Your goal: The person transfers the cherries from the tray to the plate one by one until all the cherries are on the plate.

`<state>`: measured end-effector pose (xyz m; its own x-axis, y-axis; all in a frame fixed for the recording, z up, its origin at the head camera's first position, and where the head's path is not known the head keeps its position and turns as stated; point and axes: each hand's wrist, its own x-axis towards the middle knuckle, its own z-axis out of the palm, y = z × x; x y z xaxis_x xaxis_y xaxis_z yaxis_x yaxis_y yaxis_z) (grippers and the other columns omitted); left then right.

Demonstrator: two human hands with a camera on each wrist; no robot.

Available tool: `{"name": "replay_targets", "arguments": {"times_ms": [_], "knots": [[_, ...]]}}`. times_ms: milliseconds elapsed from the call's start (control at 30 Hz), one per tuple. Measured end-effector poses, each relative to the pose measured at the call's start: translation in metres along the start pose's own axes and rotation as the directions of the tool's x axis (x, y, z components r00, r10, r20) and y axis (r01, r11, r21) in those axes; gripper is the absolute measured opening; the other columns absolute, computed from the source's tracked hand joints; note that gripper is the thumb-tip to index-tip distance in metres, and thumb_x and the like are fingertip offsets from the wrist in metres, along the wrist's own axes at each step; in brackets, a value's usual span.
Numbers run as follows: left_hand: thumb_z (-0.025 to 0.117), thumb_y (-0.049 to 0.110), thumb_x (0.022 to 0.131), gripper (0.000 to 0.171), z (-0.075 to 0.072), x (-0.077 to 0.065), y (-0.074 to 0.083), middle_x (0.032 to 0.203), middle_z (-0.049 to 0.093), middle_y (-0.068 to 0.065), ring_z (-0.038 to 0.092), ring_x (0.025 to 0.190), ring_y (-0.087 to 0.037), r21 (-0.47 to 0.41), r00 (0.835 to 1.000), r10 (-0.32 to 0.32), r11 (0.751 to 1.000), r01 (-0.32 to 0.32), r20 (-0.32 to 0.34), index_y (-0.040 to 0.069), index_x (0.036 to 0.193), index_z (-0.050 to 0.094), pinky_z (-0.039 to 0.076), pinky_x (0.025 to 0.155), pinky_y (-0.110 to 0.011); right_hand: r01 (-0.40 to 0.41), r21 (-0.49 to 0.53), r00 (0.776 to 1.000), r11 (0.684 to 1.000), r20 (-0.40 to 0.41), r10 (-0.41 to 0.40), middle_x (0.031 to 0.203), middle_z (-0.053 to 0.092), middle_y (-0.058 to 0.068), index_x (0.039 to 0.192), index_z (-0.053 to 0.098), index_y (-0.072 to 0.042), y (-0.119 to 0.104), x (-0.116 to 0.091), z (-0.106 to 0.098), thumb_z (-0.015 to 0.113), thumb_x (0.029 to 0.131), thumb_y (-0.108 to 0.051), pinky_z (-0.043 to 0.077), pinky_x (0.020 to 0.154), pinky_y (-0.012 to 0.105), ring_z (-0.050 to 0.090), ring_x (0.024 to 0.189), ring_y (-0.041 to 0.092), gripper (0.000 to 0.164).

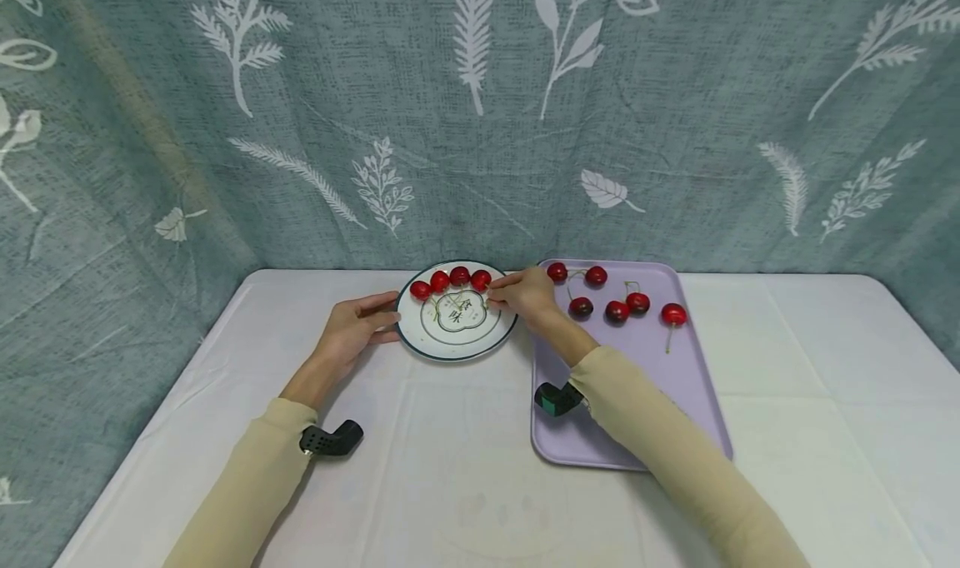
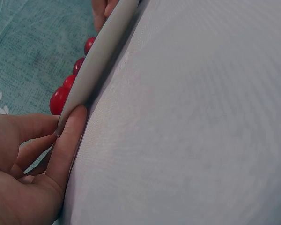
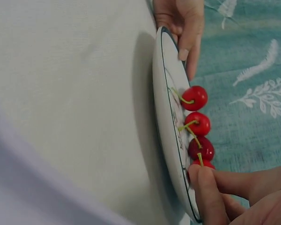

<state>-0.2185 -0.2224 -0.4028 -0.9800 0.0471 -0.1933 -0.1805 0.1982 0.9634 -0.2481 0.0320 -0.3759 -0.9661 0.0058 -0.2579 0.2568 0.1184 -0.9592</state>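
A white plate (image 1: 420,335) with a dark blue rim carries a curved row of several red cherries (image 1: 460,276) along its far edge, their green stems pointing inward. My left hand (image 1: 351,331) holds the plate's left rim, thumb on top and fingers around the edge. At the right end of the row, my right hand (image 1: 531,295) pinches a cherry (image 1: 481,280) with thumb and forefinger close to its stem. That cherry is partly hidden by fingertips in the right wrist view, where the other cherries (image 3: 195,98) sit beside it.
A lilac tray (image 1: 630,418) lies right of the plate, under my right forearm. Several darker cherries with stems, one a single cherry (image 1: 673,315) at the right, lie on its far half. White cloth covers the table (image 1: 420,468); a patterned teal curtain (image 1: 420,118) hangs behind.
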Motion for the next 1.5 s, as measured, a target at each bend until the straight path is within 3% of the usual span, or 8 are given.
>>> {"name": "replay_targets", "arguments": {"times_ms": [200, 400, 667, 900, 1233, 1500], "knots": [[0.057, 0.002, 0.097, 0.05, 0.001, -0.001, 0.0, 0.148, 0.041, -0.021, 0.063, 0.105, -0.016, -0.004, 1.0, -0.001, 1.0, 0.001, -0.004, 0.0, 0.145, 0.045, 0.059, 0.083, -0.023, 0.031, -0.054, 0.999, 0.998, 0.013, -0.031, 0.102, 0.07, 0.025, 0.102, 0.071, 0.013, 0.002, -0.001, 0.009, 0.069, 0.086, 0.007, 0.062, 0.072, 0.023, 0.073, 0.08, 0.021, 0.018], [0.057, 0.001, 0.097, 0.049, 0.001, 0.001, -0.001, 0.148, 0.042, -0.02, 0.063, 0.105, -0.016, -0.007, 1.0, -0.002, 1.0, 0.002, -0.009, 0.0, 0.145, 0.045, 0.06, 0.083, -0.024, 0.045, -0.073, 0.999, 0.996, 0.028, -0.043, 0.098, 0.071, 0.024, 0.102, 0.071, 0.013, 0.002, -0.001, 0.012, 0.069, 0.087, 0.005, 0.061, 0.067, 0.019, 0.071, 0.066, 0.012, 0.017], [0.057, 0.001, 0.097, 0.049, 0.0, 0.002, -0.004, 0.146, 0.043, -0.02, 0.064, 0.102, -0.015, 0.005, 1.0, 0.01, 1.0, -0.01, -0.016, -0.001, 0.144, 0.046, 0.06, 0.082, -0.025, -0.001, -0.167, 1.0, 0.986, 0.005, 0.002, 0.102, 0.071, 0.022, 0.101, 0.073, 0.01, -0.003, 0.0, 0.006, 0.07, 0.088, 0.0, 0.062, 0.068, 0.021, 0.073, 0.078, 0.02, 0.016], [0.057, 0.001, 0.097, 0.049, 0.001, 0.002, -0.005, 0.146, 0.043, -0.02, 0.064, 0.102, -0.014, -0.003, 1.0, 0.011, 1.0, -0.011, -0.01, -0.001, 0.144, 0.046, 0.06, 0.082, -0.025, 0.007, -0.162, 0.993, 0.987, 0.12, 0.013, 0.105, 0.069, 0.026, 0.105, 0.07, 0.013, -0.006, -0.002, -0.001, 0.067, 0.089, 0.004, 0.062, 0.071, 0.024, 0.069, 0.064, 0.012, 0.019], [0.057, 0.001, 0.097, 0.049, 0.001, 0.001, -0.005, 0.148, 0.042, -0.02, 0.065, 0.101, -0.014, -0.002, 1.0, 0.004, 1.0, -0.004, -0.014, 0.0, 0.144, 0.046, 0.06, 0.082, -0.024, 0.079, -0.205, 0.974, 0.976, 0.226, -0.031, 0.111, 0.067, 0.027, 0.11, 0.068, 0.014, -0.024, -0.012, -0.029, 0.066, 0.091, 0.002, 0.062, 0.08, 0.031, 0.07, 0.069, 0.012, 0.023], [0.056, 0.002, 0.097, 0.049, 0.001, 0.001, -0.004, 0.149, 0.042, -0.018, 0.063, 0.107, -0.017, 0.004, 1.0, 0.002, 1.0, -0.002, -0.015, 0.0, 0.144, 0.046, 0.06, 0.082, -0.024, 0.136, -0.321, 0.956, 0.937, 0.291, -0.039, 0.117, 0.065, 0.027, 0.118, 0.065, 0.012, -0.052, -0.023, -0.065, 0.063, 0.095, -0.005, 0.059, 0.089, 0.042, 0.071, 0.081, 0.018, 0.029]]}}
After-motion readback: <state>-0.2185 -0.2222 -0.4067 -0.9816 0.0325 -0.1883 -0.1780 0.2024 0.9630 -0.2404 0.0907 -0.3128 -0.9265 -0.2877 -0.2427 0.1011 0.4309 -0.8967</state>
